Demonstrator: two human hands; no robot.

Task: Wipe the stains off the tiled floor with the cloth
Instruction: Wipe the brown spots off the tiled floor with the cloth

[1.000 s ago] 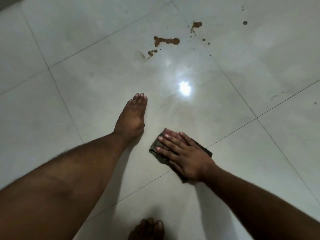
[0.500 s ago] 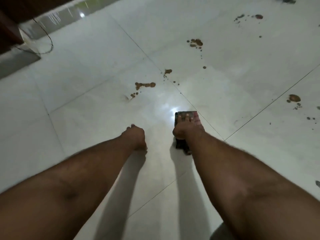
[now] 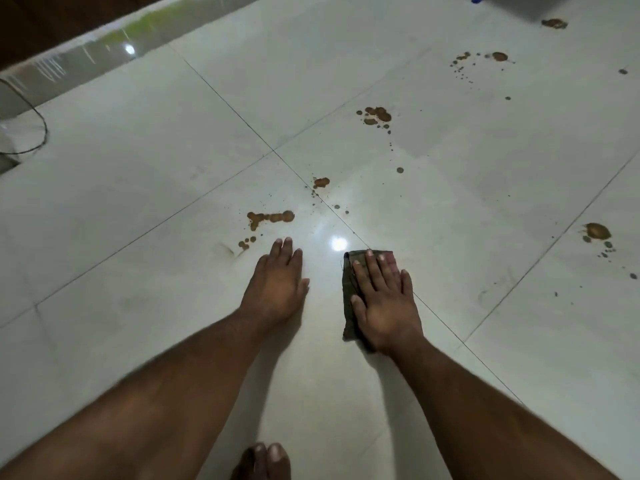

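Since half a second ago, left hand [image 3: 277, 285] flattens from a fist onto the tiled floor [image 3: 467, 220] while right hand [image 3: 384, 299] presses, fingers straight, on the cloth [image 3: 349, 289], just short of the nearest stains [image 3: 270, 218], unwiped.

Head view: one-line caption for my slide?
Right hand presses the cloth flat on the tiled floor, short of brown stains.

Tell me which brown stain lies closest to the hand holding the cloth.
The long stain just ahead of the left hand; it lies nearest the right hand on the cloth, the others farther off.
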